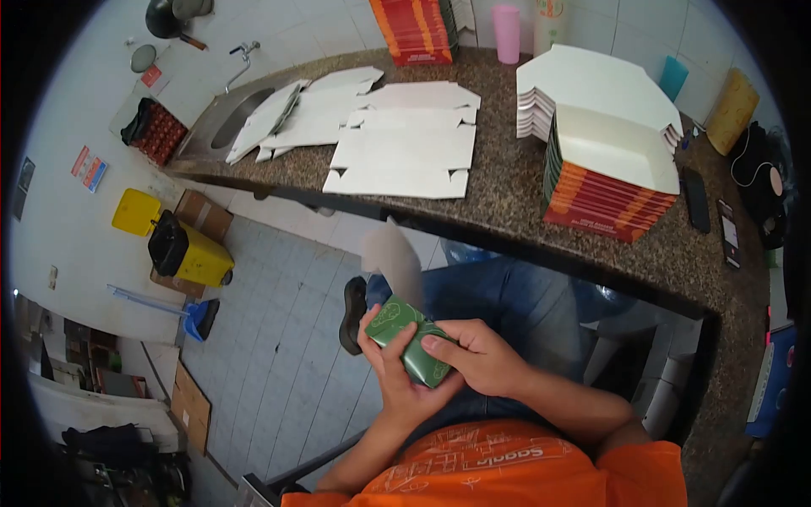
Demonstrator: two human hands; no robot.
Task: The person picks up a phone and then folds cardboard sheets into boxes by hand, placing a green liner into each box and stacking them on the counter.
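Both hands hold a small green folded box with a light leaf-like pattern (429,362) in front of my orange shirt. My left hand (395,372) wraps round it from the left and below, with fingers over its face. From the right, my right hand (481,355) presses its thumb on the box. On the counter above lie flat white cardboard blanks (405,148). To the right stands a stack of red and orange open trays (608,198), white inside, with more white folded pieces (591,80) behind it.
The granite counter (498,169) runs across the top and down the right side. A sink (236,118), a pink cup (507,34), phones (695,199) and a yellow packet (731,110) are along it. A yellow bin (203,253) and a blue dustpan (201,319) are on the floor.
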